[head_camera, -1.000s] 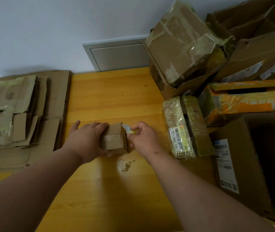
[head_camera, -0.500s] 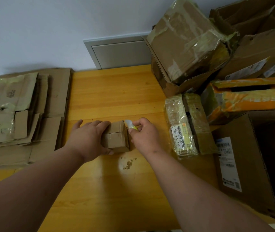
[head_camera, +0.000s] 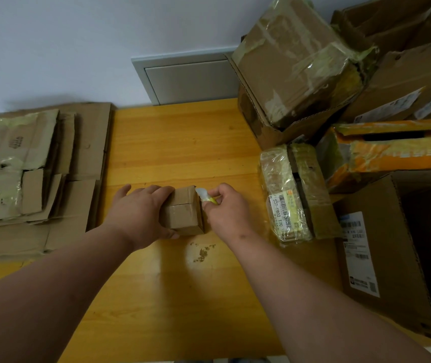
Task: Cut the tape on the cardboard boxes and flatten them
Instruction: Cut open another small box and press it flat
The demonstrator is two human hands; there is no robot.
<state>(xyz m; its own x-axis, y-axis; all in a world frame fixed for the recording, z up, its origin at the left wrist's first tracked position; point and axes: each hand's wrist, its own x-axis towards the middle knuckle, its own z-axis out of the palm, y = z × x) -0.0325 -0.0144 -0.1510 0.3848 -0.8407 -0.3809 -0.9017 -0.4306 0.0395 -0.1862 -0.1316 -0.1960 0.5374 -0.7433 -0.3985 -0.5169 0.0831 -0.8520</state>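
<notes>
Cardboard small box (head_camera: 183,210) sits mid-table (head_camera: 172,142). I see left hand (head_camera: 141,216) wrapped over its left side, fingers curled on top. Right hand (head_camera: 229,210) pinches a yellow cutter (head_camera: 208,197), blade at the box's right top edge. Flattened stack (head_camera: 38,163) far left.

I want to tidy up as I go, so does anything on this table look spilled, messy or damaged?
Yes. A scatter of small brown crumbs lies on the wooden table, just in front of the small box being cut. At far right, the orange-taped box looks torn and crumpled along its top.
</notes>
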